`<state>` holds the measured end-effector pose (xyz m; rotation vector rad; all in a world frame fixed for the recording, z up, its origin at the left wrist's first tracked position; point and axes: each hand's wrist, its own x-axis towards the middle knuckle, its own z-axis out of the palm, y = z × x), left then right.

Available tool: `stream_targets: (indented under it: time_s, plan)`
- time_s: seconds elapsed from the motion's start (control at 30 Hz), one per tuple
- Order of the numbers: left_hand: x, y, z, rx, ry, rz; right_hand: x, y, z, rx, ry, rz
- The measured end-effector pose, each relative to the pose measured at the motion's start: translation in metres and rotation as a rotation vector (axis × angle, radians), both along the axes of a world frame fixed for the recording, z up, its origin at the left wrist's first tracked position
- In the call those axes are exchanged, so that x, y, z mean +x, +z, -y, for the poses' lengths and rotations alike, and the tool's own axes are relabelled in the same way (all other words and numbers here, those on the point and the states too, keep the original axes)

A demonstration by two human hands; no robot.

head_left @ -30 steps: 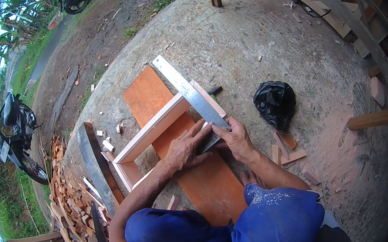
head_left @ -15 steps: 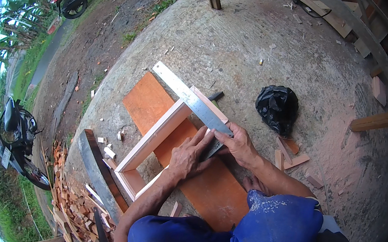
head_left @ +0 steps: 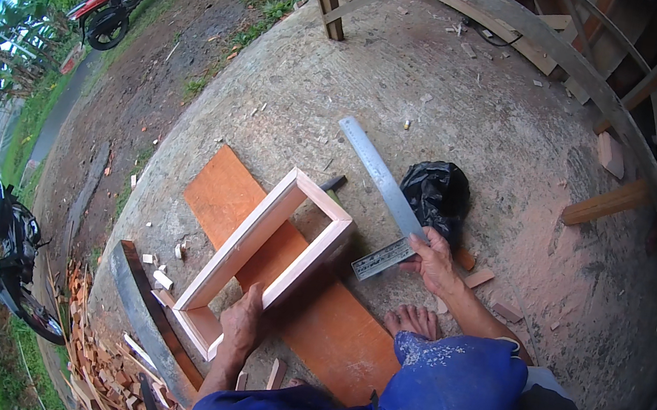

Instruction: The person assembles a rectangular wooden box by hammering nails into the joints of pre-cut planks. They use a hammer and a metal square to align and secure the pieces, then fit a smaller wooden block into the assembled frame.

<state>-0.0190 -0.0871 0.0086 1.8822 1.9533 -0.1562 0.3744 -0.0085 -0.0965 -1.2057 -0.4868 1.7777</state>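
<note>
A rectangular frame of pale wood (head_left: 242, 242) sits tilted over an orange-brown board (head_left: 353, 333) on the ground. My left hand (head_left: 241, 320) is closed round the frame's near long side, close to its lower left end. Off to the right, my right hand (head_left: 431, 262) grips a metal try square (head_left: 387, 186) at the corner where blade and stock meet. The long blade points away from me and the short stock points left. The square is apart from the frame. Behind the frame lies a dark-handled tool (head_left: 334, 184), partly hidden.
A black plastic bag (head_left: 438, 190) lies just beyond my right hand. Wood offcuts (head_left: 478, 278) and sawdust are at the right, near a wooden post (head_left: 637, 189). A curved dark plank (head_left: 145, 305) and a heap of wood scraps (head_left: 98, 345) lie at the left.
The square has come off the frame and moved right in my right hand. My left hand has left the square's area and taken hold of the frame's near side.
</note>
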Motion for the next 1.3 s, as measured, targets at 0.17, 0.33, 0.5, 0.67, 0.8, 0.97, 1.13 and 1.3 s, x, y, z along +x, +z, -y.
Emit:
stream_targets:
  time_s: [0.17,0.33,0.5,0.67,0.8,0.97,1.13,1.3]
  plan:
    - [-0.006,0.013,-0.003,0.014,0.041,0.020,-0.006,0.011,0.020,0.287,0.322,0.896]
    - [0.002,0.061,-0.026,0.027,-0.074,0.046,-0.066,0.104,0.007,1.349,0.384,1.484]
    - [0.030,0.119,-0.061,0.069,-0.232,-0.059,-0.127,0.175,-0.059,1.450,0.973,1.447]
    - [0.058,0.167,-0.110,0.529,-0.440,-0.099,-0.083,0.211,-0.124,1.226,0.962,1.412]
    - [0.056,0.181,-0.088,0.570,-0.375,0.078,-0.020,0.205,-0.167,0.957,0.795,1.634]
    - [0.016,0.178,-0.025,0.091,-0.276,0.124,0.088,0.144,-0.205,0.668,0.488,1.746]
    - [-0.018,0.192,0.039,0.005,-0.040,0.305,0.201,0.057,-0.210,0.388,0.358,1.799]
    - [0.019,0.208,0.080,0.399,-0.109,0.468,0.253,0.005,-0.241,0.543,0.389,1.903]
